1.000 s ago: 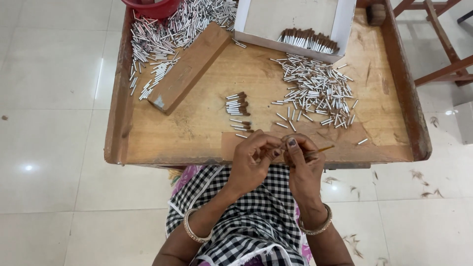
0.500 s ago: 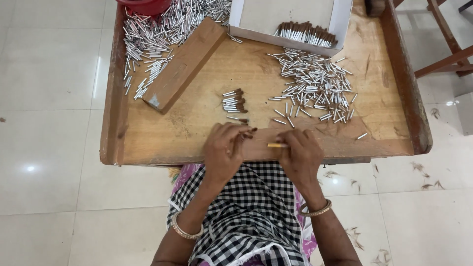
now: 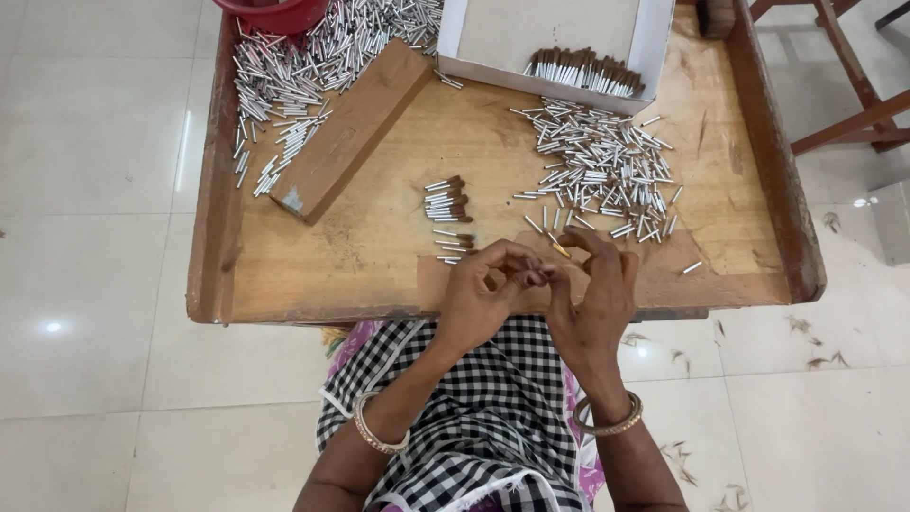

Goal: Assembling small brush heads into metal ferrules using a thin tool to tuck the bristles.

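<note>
1. The big wooden tray table [image 3: 313,270] with raised edges sits in front of you.
2. A white cardboard box [image 3: 559,33] at the far edge holds a row of brown-tipped sticks [image 3: 583,71].
3. A long flat wooden block [image 3: 351,128] lies tilted on the left, by a heap of shiny silver tubes [image 3: 284,85].
4. More loose silver tubes [image 3: 602,175] lie spread out below the box.
5. Your left hand [image 3: 488,294] and right hand [image 3: 592,299] meet at the near edge — fingertips pinched together on a thin yellow-brown stick [image 3: 557,248].
6. A small pile of finished brown-tipped tubes [image 3: 447,201] rests just left of your hands.
</note>
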